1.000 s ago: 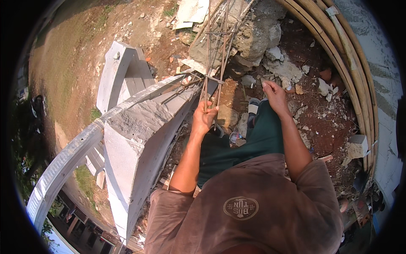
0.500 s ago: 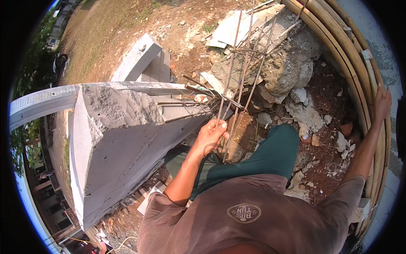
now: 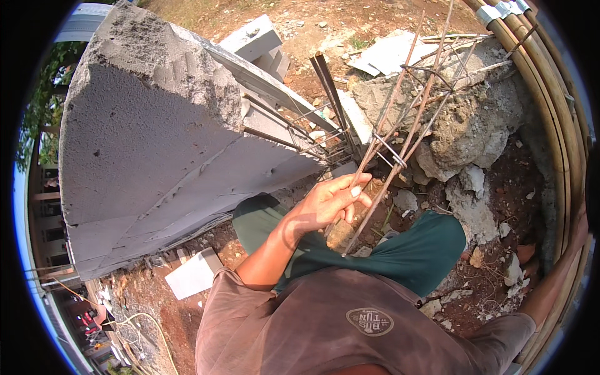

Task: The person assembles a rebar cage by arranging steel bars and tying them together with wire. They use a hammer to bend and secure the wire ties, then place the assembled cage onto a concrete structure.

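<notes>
My left hand (image 3: 334, 203) is closed around one rusty rod of a rebar cage (image 3: 400, 140), its thumb lying along the rod. The cage slants upward and away from me, and thin bent ties join its long bars. Beside it on the left, more rebar (image 3: 281, 137) sticks out of the broken end of a large grey concrete block (image 3: 175, 137). On the far right, my right forearm (image 3: 556, 275) reaches up along a bundle of bamboo poles (image 3: 565, 125). Its hand runs into the dark rim of the picture, so the fingers are hidden.
A rough lump of concrete (image 3: 472, 115) lies behind the cage, with a white sheet (image 3: 390, 55) beyond it. Rubble (image 3: 481, 212) and red soil spread to the right. A pale slab piece (image 3: 194, 273) and a yellowish cable (image 3: 153, 325) lie at lower left.
The view has shifted, so the block looks larger. My left hand still grips the rod, which now leans further right. My right hand has gone from plain sight on the bamboo into the rim.
</notes>
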`<state>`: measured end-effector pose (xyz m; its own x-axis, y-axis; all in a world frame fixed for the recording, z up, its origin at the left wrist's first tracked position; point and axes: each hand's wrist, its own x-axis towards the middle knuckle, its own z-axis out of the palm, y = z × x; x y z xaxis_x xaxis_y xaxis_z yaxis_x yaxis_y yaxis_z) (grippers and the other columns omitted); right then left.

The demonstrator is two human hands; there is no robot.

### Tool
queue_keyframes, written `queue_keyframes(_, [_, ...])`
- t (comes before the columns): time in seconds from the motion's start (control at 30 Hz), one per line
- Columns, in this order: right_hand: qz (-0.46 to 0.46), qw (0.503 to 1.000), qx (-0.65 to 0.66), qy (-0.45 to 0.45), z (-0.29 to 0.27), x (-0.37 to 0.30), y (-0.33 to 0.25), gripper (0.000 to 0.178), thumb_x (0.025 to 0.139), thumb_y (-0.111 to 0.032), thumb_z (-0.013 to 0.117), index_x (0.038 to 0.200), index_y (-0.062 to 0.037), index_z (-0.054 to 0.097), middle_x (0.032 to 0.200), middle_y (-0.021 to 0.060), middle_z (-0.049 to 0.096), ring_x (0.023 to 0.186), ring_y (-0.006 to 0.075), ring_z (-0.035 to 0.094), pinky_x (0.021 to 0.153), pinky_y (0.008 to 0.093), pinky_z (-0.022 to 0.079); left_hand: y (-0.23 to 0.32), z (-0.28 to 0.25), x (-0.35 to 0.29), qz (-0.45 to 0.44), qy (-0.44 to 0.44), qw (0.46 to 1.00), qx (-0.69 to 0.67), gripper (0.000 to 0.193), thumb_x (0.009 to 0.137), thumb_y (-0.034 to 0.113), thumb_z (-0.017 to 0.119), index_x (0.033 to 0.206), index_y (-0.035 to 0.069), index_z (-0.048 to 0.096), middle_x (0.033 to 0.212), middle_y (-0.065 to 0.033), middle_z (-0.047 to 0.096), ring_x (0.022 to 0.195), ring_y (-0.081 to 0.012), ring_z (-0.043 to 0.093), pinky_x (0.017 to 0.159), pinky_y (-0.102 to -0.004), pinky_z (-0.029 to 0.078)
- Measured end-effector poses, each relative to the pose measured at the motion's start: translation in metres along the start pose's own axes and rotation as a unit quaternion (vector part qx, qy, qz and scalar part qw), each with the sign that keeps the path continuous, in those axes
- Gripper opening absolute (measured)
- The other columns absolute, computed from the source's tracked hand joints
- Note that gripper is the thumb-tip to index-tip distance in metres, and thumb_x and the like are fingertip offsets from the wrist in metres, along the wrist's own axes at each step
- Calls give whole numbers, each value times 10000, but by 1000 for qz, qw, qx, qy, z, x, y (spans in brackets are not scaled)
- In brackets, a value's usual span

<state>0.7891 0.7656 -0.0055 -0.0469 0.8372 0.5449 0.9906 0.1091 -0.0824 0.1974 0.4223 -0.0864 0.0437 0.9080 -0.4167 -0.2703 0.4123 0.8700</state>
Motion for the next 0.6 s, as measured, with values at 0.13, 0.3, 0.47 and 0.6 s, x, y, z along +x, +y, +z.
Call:
queue_keyframes(0.13, [212,882,418,47,-7,-52,-66,542,959,-439,437,1209,39,500,1000,128,566,907,196,559,829,300,444,-14,4,-1,49,-7,999,18,475,987,242,456,1362,-37,374,1009,-110,642,691,-94,570,646,-226,473])
queue_keyframes(0.3, [92,713,691,-76,-13,-147,-222,613,901,-470,513,1210,50,413,852,105,459,699,165,477,603,274,420,-16,29,2,31,-5,999,32,435,985,223,460,1326,-41,403,1053,-95,627,739,-98,573,737,-249,476])
queue_keyframes(0.47, [48,722,675,-148,-28,-169,-315,486,835,-182,600,1212,67,419,799,127,525,603,166,528,563,279,467,-41,63,12,64,-156,978,-120,433,976,160,460,1347,-6,311,1277,-155,513,950,-129,576,842,-291,463])
queue_keyframes(0.6, [66,679,714,-158,-46,-173,-327,567,841,-251,597,1245,93,397,791,136,524,572,167,530,519,284,473,-57,99,27,67,-169,980,-80,278,948,75,469,1202,13,375,1256,-155,521,919,-127,588,819,-307,483])
